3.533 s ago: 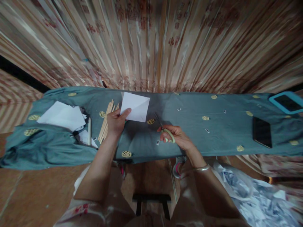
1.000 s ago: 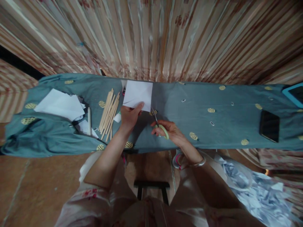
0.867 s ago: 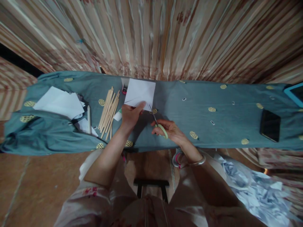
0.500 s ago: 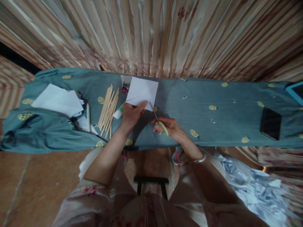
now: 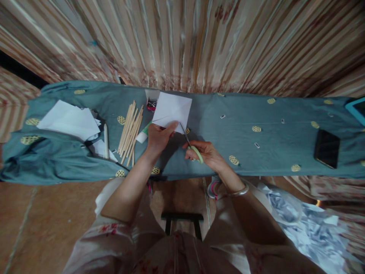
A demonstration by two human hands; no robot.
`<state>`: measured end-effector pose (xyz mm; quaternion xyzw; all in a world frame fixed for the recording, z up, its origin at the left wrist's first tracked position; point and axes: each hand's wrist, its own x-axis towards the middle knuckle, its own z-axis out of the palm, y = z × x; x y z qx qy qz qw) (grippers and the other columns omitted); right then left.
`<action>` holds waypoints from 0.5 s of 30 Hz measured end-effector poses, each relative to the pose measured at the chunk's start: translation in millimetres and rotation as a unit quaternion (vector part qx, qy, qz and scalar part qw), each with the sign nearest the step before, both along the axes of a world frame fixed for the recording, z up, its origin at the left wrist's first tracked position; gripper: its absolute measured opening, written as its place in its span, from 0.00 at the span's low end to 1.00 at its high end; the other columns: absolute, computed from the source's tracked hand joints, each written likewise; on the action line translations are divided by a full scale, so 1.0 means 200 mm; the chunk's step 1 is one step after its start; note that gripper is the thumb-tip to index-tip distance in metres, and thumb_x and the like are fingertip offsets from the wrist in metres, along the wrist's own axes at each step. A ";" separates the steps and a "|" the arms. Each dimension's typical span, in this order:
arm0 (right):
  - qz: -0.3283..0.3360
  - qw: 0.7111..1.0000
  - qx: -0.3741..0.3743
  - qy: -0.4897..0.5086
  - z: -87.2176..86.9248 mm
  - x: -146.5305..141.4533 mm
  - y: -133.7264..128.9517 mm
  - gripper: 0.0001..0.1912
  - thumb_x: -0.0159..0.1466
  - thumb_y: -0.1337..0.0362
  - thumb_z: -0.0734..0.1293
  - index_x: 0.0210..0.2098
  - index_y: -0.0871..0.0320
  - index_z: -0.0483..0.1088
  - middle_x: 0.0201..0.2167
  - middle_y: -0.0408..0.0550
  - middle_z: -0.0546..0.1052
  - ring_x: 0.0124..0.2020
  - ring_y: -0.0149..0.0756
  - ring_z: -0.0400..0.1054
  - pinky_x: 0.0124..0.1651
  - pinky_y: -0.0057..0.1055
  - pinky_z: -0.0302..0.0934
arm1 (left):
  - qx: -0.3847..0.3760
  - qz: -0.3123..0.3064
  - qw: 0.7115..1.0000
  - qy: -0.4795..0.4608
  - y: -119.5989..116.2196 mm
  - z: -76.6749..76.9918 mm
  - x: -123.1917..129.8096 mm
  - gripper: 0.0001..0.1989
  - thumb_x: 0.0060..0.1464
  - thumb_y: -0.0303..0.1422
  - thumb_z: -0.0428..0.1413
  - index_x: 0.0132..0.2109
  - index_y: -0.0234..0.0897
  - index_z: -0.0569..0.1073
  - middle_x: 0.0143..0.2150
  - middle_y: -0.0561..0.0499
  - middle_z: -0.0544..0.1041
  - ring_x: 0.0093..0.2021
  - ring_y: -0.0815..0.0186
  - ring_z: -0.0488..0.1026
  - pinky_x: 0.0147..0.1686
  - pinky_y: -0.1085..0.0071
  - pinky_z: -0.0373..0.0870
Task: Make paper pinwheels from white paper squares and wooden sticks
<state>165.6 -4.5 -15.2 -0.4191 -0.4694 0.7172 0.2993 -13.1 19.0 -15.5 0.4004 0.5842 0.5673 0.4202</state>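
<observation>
In the head view, your left hand [image 5: 159, 139] pinches a white sheet of paper [image 5: 172, 109] by its near edge, thumb on top, fingers beneath. The paper is in front of you at the counter [image 5: 216, 152], which is draped in green cloth printed with yellow pineapples. Your right hand [image 5: 207, 154] holds the scissors [image 5: 197, 153] by their pale green handles, the blades pointing away from you and to the left. A blade tip overlaps the paper's near right corner; you cannot tell whether the other blade sits under it.

Just left of your left hand lies a white-and-green tube [image 5: 142, 137], with loose wooden sticks [image 5: 131, 131] beside it. A red container [image 5: 151, 105] stands next to the paper's left edge. Further left is a pile of white paper [image 5: 70, 120]; well to your right lies a black phone [image 5: 327, 148].
</observation>
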 end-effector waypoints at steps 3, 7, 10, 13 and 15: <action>-0.002 1.000 -0.008 -0.001 0.01 0.00 0.00 0.23 0.44 0.49 0.81 0.32 0.57 0.78 0.20 0.39 0.77 0.21 0.25 0.67 0.25 0.23 0.61 | -0.003 0.000 1.000 -0.003 0.00 0.00 0.00 0.17 0.47 0.35 0.65 0.17 0.38 0.69 0.16 0.56 0.68 0.18 0.72 0.62 0.20 0.73 0.57; 0.001 1.000 -0.016 0.006 0.01 0.00 0.00 0.22 0.44 0.49 0.81 0.31 0.57 0.78 0.19 0.39 0.77 0.20 0.25 0.67 0.25 0.23 0.62 | -0.012 0.011 1.000 -0.009 0.01 0.00 0.00 0.16 0.47 0.33 0.65 0.17 0.37 0.70 0.16 0.56 0.68 0.17 0.72 0.62 0.20 0.73 0.57; -0.001 1.000 -0.016 0.011 0.00 0.00 0.00 0.22 0.45 0.49 0.81 0.31 0.57 0.78 0.19 0.38 0.76 0.20 0.25 0.67 0.25 0.23 0.63 | -0.020 0.010 1.000 -0.017 0.01 0.01 0.01 0.16 0.48 0.33 0.65 0.18 0.37 0.70 0.16 0.56 0.69 0.17 0.72 0.62 0.20 0.73 0.57; -0.003 1.000 -0.017 0.011 -0.01 0.00 0.00 0.22 0.44 0.50 0.81 0.31 0.57 0.79 0.18 0.38 0.76 0.20 0.25 0.67 0.24 0.23 0.63 | -0.023 0.009 1.000 -0.015 0.00 0.01 0.00 0.16 0.48 0.33 0.65 0.18 0.38 0.70 0.16 0.56 0.69 0.18 0.72 0.63 0.21 0.73 0.58; -0.005 1.000 -0.019 0.011 -0.01 0.00 0.00 0.21 0.44 0.50 0.81 0.31 0.57 0.79 0.18 0.38 0.76 0.20 0.25 0.68 0.24 0.23 0.63 | -0.022 0.009 1.000 -0.013 0.01 0.01 0.00 0.16 0.48 0.33 0.65 0.18 0.38 0.70 0.17 0.56 0.69 0.18 0.71 0.63 0.21 0.73 0.59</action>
